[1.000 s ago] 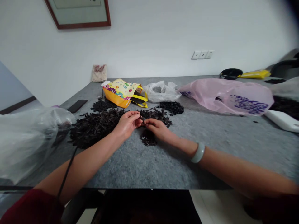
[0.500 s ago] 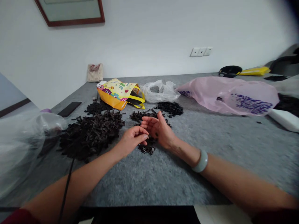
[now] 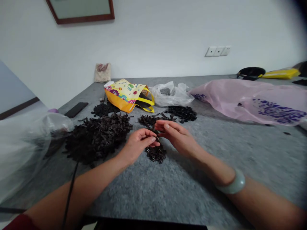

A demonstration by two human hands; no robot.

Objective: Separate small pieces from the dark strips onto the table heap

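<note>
My left hand is closed in a pinch, with a small dark piece at its thumb and fingertips. Facing it from the right is my right hand, palm turned inward, fingers curled together close to that same piece. What lies inside the right fingers is hidden. Beneath both hands spreads a small heap of short dark pieces. Just behind them lies a pile of black strips. A larger mound of dark strips sits left of my left hand.
Black round pieces lie behind my right hand. Farther back are a yellow printed bag, a white plastic bag and a pink bag. At left are a phone, a clear plastic bag and a dark cord.
My right hand has turned from an open palm showing a small dark piece to curled fingers near the left fingertips. The left hand keeps its pinch. The view has shifted slightly left.
</note>
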